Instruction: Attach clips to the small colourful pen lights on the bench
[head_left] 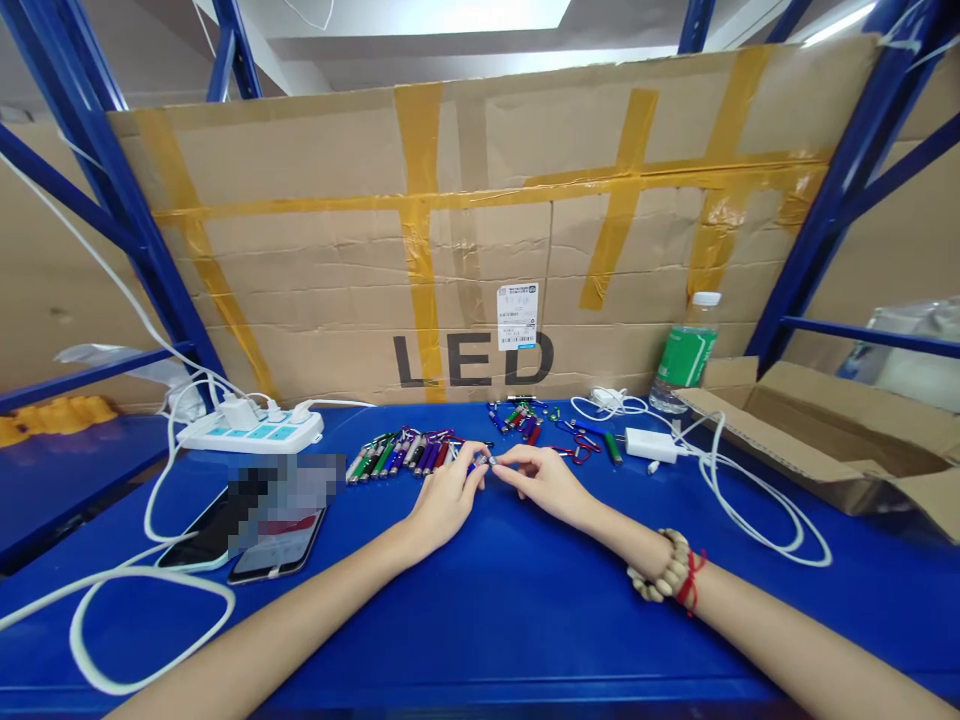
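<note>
Over the middle of the blue table, my left hand (446, 497) pinches a small blue keychain flashlight (478, 463), mostly covered by the fingers. My right hand (549, 484) meets it from the other side, thumb and forefinger closed on its silvery end. Just left of the hands lies a row of similar flashlights (405, 455) in green, silver, purple, blue and red, with clips at their far ends. Behind the right hand is a loose pile of more flashlights (519, 420). A green flashlight (613, 449) and red clips (581, 447) lie to its right.
Two phones (281, 540) overlap at left, near a white power strip (255, 432) and looping cables. At right are a white charger (649, 444) with a coiled cable, a green-labelled bottle (686, 355) and an open cardboard box (817, 440). A taped cardboard sheet (337, 290) stands behind.
</note>
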